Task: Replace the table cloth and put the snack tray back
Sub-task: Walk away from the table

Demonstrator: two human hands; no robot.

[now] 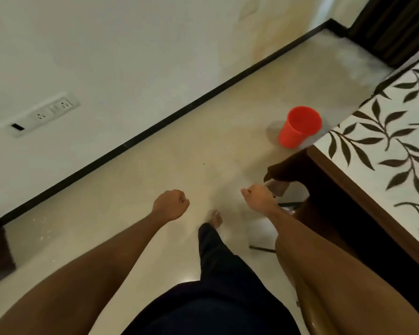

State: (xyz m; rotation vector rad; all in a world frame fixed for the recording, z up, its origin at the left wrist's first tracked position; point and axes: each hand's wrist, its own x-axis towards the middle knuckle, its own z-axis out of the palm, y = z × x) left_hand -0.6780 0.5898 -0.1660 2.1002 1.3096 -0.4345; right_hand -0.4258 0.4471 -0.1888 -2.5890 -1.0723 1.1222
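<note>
A white cloth with a dark leaf pattern (385,141) covers a wooden-edged piece of furniture (344,189) along the right side. No snack tray is in view. My left hand (171,205) hangs over the floor in a fist and holds nothing. To its right, near the furniture's corner, my right hand (259,198) has its fingers curled under and also holds nothing. Both arms reach forward and down.
A red plastic cup (299,126) stands on the cream floor (179,153) beside the furniture. A white wall with a socket panel (41,114) and a black skirting board runs on the left. My bare foot (214,217) is below. A dark curtain (392,25) hangs far right.
</note>
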